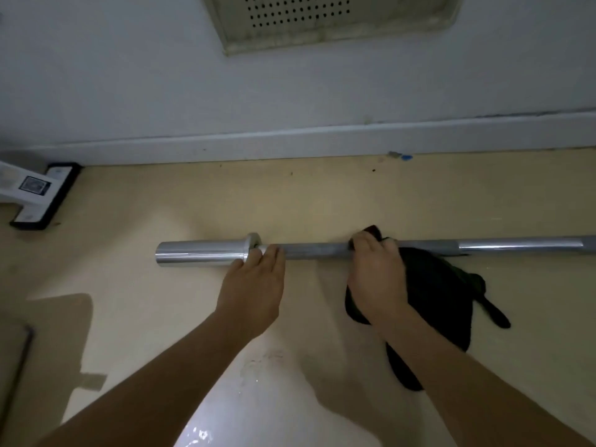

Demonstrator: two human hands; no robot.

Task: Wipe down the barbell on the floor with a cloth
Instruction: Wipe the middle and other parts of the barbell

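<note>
A steel barbell (pixel 316 250) lies left to right across the yellowish floor, its thick sleeve at the left end and its shaft running off the right edge. My left hand (pixel 254 285) grips the shaft just beside the sleeve's collar. My right hand (pixel 375 275) presses a black cloth (pixel 432 291) around the shaft near its middle. Most of the cloth hangs loose on the floor to the right of and below that hand.
A white wall with a skirting board (pixel 290 140) runs just behind the bar. A white device with a black base (pixel 42 195) stands at the far left. A perforated vent panel (pixel 322 21) sits on the wall above. Small debris (pixel 400 155) lies by the skirting.
</note>
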